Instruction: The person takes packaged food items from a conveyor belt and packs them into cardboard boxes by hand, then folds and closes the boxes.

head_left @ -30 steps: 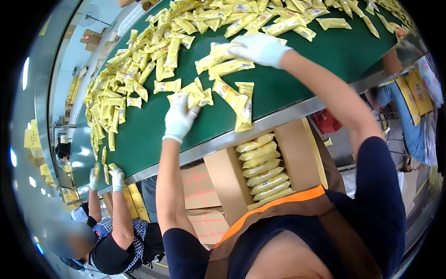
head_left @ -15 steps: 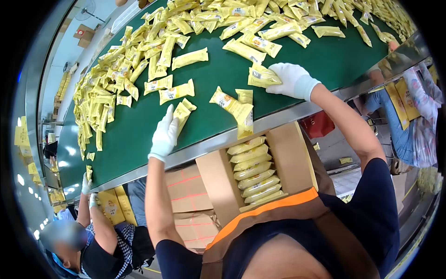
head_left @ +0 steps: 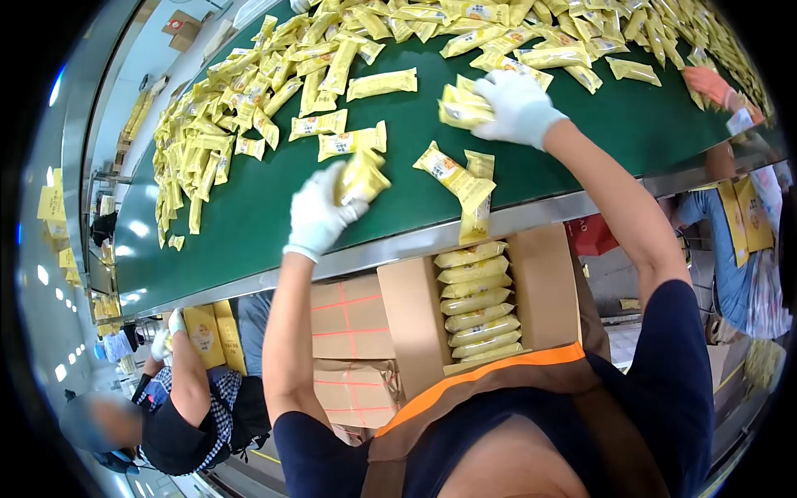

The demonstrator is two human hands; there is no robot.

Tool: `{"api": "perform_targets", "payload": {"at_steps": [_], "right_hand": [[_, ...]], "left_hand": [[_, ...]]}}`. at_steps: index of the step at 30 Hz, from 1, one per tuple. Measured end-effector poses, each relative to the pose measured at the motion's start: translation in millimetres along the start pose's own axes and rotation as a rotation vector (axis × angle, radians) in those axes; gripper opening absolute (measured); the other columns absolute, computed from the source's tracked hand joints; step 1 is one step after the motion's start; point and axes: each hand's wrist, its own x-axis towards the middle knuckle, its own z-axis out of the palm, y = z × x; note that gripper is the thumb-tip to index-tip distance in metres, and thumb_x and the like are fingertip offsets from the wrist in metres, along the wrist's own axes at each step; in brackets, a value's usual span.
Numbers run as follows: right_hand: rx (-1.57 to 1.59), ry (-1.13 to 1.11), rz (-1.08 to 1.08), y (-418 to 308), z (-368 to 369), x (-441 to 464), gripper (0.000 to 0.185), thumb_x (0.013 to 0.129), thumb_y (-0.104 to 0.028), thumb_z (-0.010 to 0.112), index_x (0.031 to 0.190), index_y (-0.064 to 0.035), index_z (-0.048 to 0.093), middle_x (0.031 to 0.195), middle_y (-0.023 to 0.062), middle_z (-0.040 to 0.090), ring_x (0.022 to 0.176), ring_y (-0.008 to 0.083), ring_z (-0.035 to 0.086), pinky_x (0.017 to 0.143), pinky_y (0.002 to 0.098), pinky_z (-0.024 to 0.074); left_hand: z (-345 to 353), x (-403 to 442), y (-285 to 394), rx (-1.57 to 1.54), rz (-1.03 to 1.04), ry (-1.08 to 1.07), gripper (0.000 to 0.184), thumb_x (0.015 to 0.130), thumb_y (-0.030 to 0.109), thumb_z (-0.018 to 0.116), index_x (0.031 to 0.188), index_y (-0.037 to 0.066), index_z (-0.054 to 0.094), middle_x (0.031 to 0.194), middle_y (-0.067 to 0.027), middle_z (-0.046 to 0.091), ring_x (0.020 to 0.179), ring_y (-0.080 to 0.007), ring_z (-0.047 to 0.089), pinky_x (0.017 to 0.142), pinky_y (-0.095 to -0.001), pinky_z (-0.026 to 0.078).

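Observation:
My left hand point(head_left: 320, 212), in a white glove, is closed round yellow packets point(head_left: 362, 178) just above the green belt point(head_left: 282, 236). Farther right, my gloved right hand point(head_left: 516, 108) grips more yellow packets point(head_left: 462, 104), held out to its left. Between my hands two packets point(head_left: 455, 176) lie crossed near the metal edge. Loose packets point(head_left: 382, 84) lie just beyond my left hand. Below the edge, an open cardboard box point(head_left: 411, 319) holds a column of several yellow packets point(head_left: 477, 307) lying flat.
A large heap of packets point(head_left: 241, 91) curves along the belt's far side. The metal rim point(head_left: 531, 216) runs before me. Taped cartons point(head_left: 353, 319) stand left of the box. A co-worker point(head_left: 187, 398) is at the lower left; another person's pinkish-gloved hand point(head_left: 710, 85) reaches in at the right.
My left hand has lifted packets off the belt and turned over them. My right hand has moved up and now holds more than one packet. The lower-left co-worker's hands have drawn back from the belt.

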Motion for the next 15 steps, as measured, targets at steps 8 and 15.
{"api": "perform_targets", "payload": {"at_steps": [8, 15], "right_hand": [[0.157, -0.353, 0.257, 37, -29, -31, 0.088, 0.065, -0.058, 0.076, 0.132, -0.0045, 0.053, 0.117, 0.0232, 0.064, 0.108, 0.0368, 0.062, 0.093, 0.0375, 0.0492], [0.673, -0.113, 0.28, 92, -16, 48, 0.099, 0.062, -0.067, 0.074, 0.127, 0.0041, 0.053, 0.122, 0.0222, 0.062, 0.105, 0.0287, 0.065, 0.09, 0.0369, 0.0504]], "left_hand": [[13, 98, -36, -0.049, 0.122, -0.29, 0.085, 0.072, 0.066, 0.067, 0.14, 0.017, 0.053, 0.12, -0.0137, 0.066, 0.12, -0.0322, 0.056, 0.115, -0.0525, 0.012], [22, 52, -12, 0.076, 0.098, -0.05, 0.089, 0.07, 0.055, 0.077, 0.144, 0.016, 0.049, 0.111, -0.0092, 0.057, 0.1, -0.0303, 0.05, 0.091, -0.0382, 0.047]]}}
